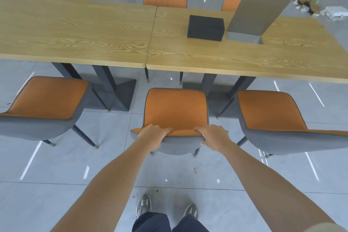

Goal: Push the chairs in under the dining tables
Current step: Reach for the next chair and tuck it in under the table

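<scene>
Now both hands, left hand [154, 134] and right hand [212, 137], grip the chair [176, 111] back's top edge; the table [207, 58] lies straight ahead.

Bare grey tiled floor [162, 84] is left open between the grey-shelled orange middle chair [176, 109] and the light wood-grain dining tables [188, 58]. The space beneath is narrowed by two dark metal pedestal bases [124, 96] [218, 100] and thin dark chair legs [146, 75]; floor gaps on both sides are bounded by matching neighbour chairs [47, 96] [269, 111]
</scene>
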The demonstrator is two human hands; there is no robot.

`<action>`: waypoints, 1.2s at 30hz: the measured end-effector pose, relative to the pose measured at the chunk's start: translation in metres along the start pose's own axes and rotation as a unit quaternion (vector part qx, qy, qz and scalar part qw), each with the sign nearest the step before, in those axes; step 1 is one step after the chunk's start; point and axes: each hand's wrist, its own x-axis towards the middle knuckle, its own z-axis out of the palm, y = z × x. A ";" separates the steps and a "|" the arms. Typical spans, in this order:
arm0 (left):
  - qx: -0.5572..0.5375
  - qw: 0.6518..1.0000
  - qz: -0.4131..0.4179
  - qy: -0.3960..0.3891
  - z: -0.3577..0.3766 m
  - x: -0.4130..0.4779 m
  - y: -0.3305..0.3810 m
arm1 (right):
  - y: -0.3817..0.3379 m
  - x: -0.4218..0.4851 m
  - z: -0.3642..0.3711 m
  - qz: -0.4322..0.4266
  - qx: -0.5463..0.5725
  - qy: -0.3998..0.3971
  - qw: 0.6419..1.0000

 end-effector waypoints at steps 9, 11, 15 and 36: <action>-0.015 1.000 -0.014 -0.004 0.008 -0.022 -0.055 | -0.054 0.023 -0.002 -0.012 -0.005 0.009 1.000; -0.016 1.000 -0.015 -0.004 0.008 -0.024 -0.069 | -0.065 0.030 -0.004 -0.018 -0.004 0.013 1.000; -0.018 0.999 -0.026 -0.007 0.007 -0.030 -0.097 | -0.088 0.049 -0.008 -0.030 -0.006 0.012 0.999; -0.041 0.998 -0.053 0.013 -0.012 -0.014 -0.199 | -0.150 0.136 -0.044 -0.031 0.020 -0.028 0.999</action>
